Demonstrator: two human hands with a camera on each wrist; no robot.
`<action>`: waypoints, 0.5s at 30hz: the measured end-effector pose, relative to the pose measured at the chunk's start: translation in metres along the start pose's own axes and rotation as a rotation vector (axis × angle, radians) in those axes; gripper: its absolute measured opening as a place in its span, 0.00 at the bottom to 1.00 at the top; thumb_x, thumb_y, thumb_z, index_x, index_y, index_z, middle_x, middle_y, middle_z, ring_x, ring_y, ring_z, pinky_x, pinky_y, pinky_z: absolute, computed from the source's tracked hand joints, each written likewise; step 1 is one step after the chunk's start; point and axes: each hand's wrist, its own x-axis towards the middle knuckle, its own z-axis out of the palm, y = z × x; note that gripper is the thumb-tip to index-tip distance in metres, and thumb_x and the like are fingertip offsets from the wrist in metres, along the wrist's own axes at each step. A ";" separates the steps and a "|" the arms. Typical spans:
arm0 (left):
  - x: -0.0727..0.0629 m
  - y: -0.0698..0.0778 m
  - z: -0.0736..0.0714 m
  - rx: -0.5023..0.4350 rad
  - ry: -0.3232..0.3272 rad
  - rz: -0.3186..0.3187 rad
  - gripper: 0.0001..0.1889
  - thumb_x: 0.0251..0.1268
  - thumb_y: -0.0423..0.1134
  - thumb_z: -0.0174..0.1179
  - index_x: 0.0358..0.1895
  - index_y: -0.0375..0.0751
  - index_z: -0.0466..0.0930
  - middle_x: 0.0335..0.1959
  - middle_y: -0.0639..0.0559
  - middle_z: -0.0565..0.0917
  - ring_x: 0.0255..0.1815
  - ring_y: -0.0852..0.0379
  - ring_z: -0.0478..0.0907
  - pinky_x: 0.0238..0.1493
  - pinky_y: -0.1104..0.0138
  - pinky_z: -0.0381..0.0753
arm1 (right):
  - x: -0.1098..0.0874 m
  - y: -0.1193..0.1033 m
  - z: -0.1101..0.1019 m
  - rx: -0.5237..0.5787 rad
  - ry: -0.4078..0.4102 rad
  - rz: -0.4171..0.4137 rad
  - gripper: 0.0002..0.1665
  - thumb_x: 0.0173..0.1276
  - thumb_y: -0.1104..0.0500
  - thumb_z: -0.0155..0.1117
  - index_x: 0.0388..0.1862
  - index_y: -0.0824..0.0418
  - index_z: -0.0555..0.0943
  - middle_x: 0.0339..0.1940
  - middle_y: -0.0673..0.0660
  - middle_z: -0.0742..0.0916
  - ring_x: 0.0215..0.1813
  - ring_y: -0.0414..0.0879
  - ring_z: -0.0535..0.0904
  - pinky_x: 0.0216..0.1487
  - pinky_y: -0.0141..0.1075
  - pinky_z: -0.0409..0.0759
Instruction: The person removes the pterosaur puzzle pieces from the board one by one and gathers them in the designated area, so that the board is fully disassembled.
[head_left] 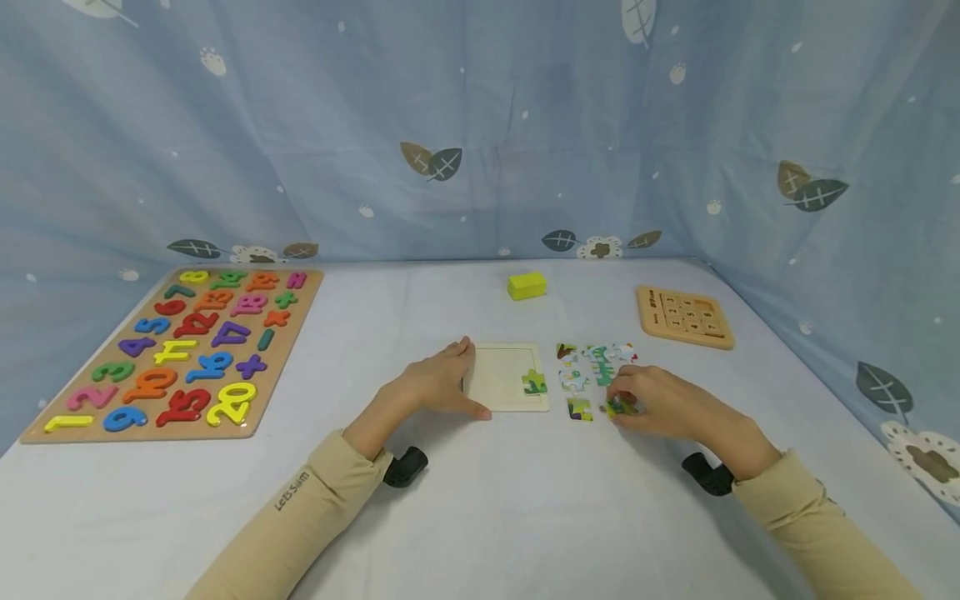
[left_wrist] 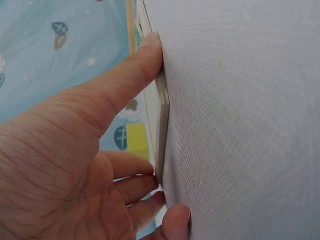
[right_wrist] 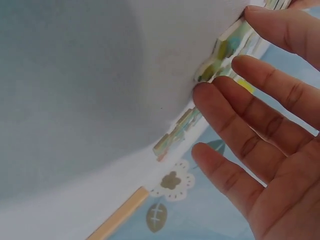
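My left hand (head_left: 442,379) holds the pale puzzle tray (head_left: 498,400) at its left side. In the left wrist view the thumb (left_wrist: 150,47) lies on the near edge and the other fingers touch farther along. A single green jigsaw piece (head_left: 534,382) lies inside the tray at the lower right. To the tray's right, my right hand (head_left: 652,404) has its thumb and fingertips round a colourful jigsaw piece (head_left: 619,406) at the table surface, partly hidden by the fingers. Several other pieces lie there, among them a corner piece (head_left: 580,409) and a white-and-green one (head_left: 573,380).
A board of coloured numbers (head_left: 176,358) lies at the left. A yellow-green block (head_left: 527,286) stands behind the tray. At the back right is a wooden number slide puzzle (head_left: 685,317). A patterned blue curtain (head_left: 480,167) hangs behind the white-covered table (head_left: 510,500).
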 end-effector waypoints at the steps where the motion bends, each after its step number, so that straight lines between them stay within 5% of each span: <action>1: 0.000 0.000 0.000 0.000 0.000 0.000 0.58 0.53 0.60 0.67 0.76 0.32 0.43 0.79 0.43 0.43 0.80 0.48 0.43 0.73 0.49 0.56 | 0.000 0.000 -0.001 0.001 -0.001 -0.004 0.09 0.57 0.62 0.72 0.37 0.62 0.84 0.27 0.47 0.76 0.30 0.37 0.68 0.30 0.29 0.68; 15: 0.001 0.000 0.000 -0.013 0.004 0.007 0.57 0.53 0.59 0.68 0.76 0.31 0.44 0.79 0.42 0.44 0.80 0.47 0.43 0.74 0.50 0.55 | 0.031 -0.020 -0.005 0.028 0.008 -0.062 0.13 0.63 0.60 0.67 0.45 0.66 0.83 0.44 0.58 0.85 0.43 0.48 0.82 0.41 0.38 0.80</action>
